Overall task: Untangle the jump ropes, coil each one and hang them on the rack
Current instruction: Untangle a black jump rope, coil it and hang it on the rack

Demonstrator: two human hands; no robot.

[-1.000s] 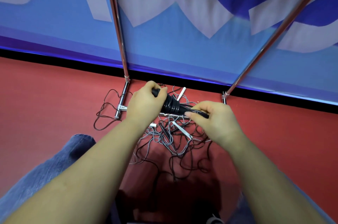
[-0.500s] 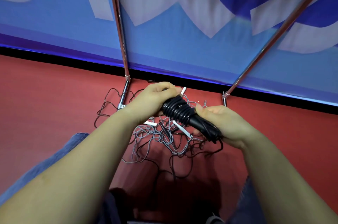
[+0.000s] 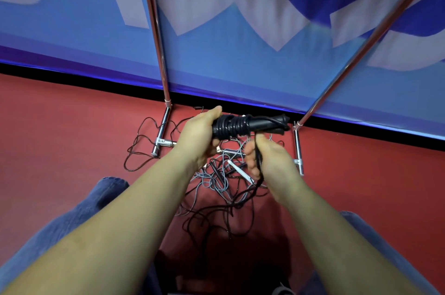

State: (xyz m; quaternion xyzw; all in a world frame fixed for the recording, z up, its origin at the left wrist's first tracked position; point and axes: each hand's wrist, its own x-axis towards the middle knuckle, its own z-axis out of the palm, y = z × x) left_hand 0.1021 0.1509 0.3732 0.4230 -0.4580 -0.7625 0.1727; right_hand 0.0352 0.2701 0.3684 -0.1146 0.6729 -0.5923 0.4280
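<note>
While the left hand [image 3: 199, 135] grips black jump rope handles [image 3: 262, 123] wrapped in glossy cord above the floor tangle [image 3: 224, 181], the right hand [image 3: 267, 160] pinches the trailing strand, which looks light, limp and slippery, best held by the stiff handles.

no readable text; banner [image 3: 240, 66] shapes cropped, illegible.
</note>
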